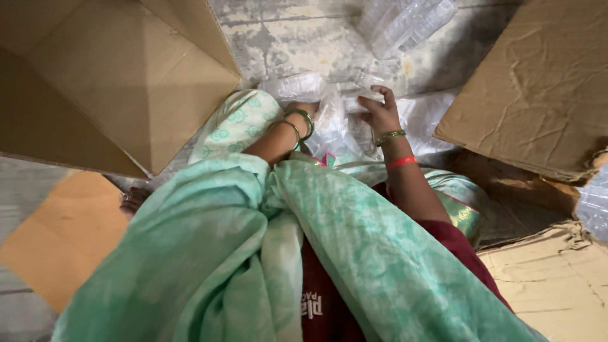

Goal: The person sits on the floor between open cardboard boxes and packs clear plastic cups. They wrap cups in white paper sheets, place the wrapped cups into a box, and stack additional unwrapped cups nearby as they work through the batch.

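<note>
I sit on the floor with a pale green printed cloth (240,240) draped over my lap. My right hand (379,109), with a green bangle and a red thread at the wrist, grips a clear plastic bag (335,123) near its top. My left hand (303,113), wearing green and metal bangles, is mostly hidden behind my knee and the plastic; its fingers do not show. A small clear plastic container (294,85) lies just beyond my left hand.
A large open cardboard box (120,82) stands at the left. Flattened cardboard (538,88) lies at the right, with more cardboard (557,285) at the lower right. A stack of clear plastic containers (405,22) rests on the worn floor ahead.
</note>
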`<state>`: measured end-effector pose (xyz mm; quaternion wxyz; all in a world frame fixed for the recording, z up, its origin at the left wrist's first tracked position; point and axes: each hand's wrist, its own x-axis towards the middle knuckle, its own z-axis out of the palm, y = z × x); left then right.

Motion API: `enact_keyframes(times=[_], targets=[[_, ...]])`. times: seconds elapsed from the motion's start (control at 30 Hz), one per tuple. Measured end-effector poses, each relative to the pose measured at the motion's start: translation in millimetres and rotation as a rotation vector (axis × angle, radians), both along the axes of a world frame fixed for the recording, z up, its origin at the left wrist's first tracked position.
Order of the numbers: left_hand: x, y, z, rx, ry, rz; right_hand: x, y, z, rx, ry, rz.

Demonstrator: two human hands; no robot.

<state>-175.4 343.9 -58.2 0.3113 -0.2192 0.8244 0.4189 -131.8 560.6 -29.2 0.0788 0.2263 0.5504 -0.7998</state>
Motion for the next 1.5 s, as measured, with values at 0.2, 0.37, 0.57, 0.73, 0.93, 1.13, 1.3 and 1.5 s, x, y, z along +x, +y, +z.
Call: enact_keyframes(times=[0.2,0.37,0.57,0.73,0.93,1.13,1.3,1.5], targets=[[-0.9,-1.9,-13.1,0.095,-0.024,0.054,1.1,35.2,17.4,-0.048,0.129,-0.181],[-5.4,-2.7,-20.3,0.262,0.042,0.248,-10.8,67.5,13.0,0.958,0.383,-0.518],[-37.1,24.4,3.6,0.455,0.418,0.427,-28.3,54.8,10.6,0.770,0.220,-0.484],[-75.7,62.9,34.2,0.518,0.727,0.335,-39.1,47.9,19.6,0.397,-0.070,-0.437],[-99.3,96.3,12.7,0.709,0.349,0.532,-51.7,56.5,2.5,0.094,0.041,-0.231],[-88.2,118.5,-33.1,0.667,0.382,0.169,-57.9,62.5,-16.2,0.180,-0.105,-0.156],[-89.7,108.8,-39.4,0.276,0.507,-0.314,-56.9,57.6,-25.2,0.146,0.054,0.026],[-73.7,90.7,-7.7,0.095,0.532,-0.541,-47.8,61.6,-24.4,0.196,0.106,0.080]])
